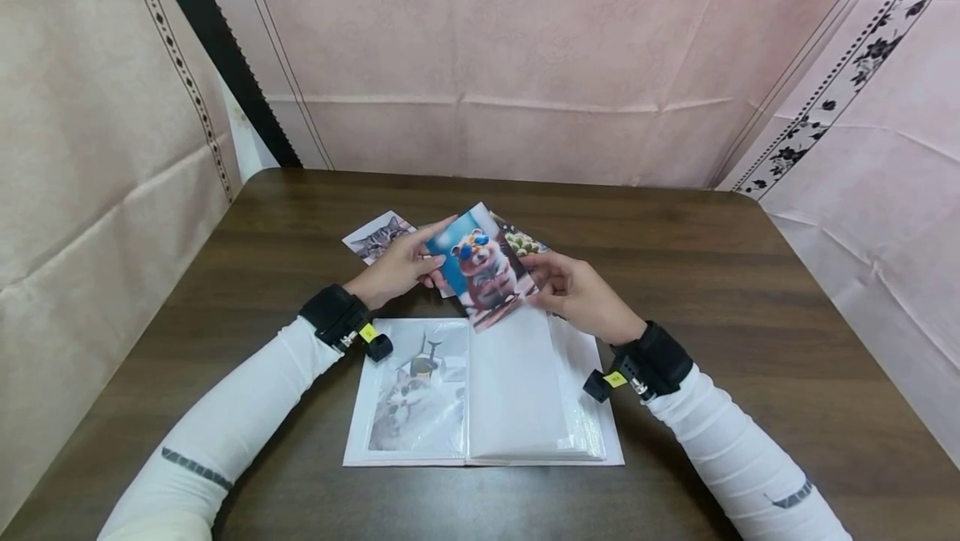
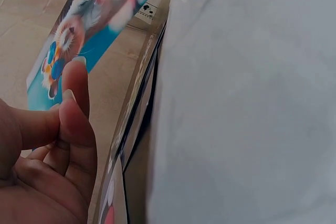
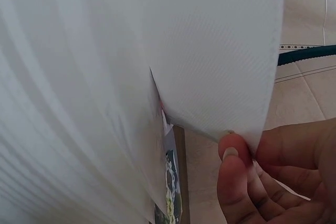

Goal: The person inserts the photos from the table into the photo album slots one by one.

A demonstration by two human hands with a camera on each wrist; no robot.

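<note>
A photo card [image 1: 483,266] shows an animal in blue sunglasses on a blue ground. My left hand [image 1: 401,266] pinches its left edge between thumb and fingers. The card is tilted, its lower corner at the top edge of an open photo album [image 1: 356,441]. On the other side, my right hand [image 1: 577,291] pinches the corner of a raised white album page [image 3: 220,77], beside the card's right corner. The left album page has a pale picture [image 1: 416,399] in a clear sleeve. Whether the card's corner is inside a sleeve, I cannot tell.
Behind the left hand lies a cat photo [image 1: 378,237], with other photos partly hidden by the held card. A photo with green shapes [image 1: 521,241] lies behind the right hand. The brown table [image 1: 750,316] extends around the album, with patterned cloth [image 1: 525,66] beyond it.
</note>
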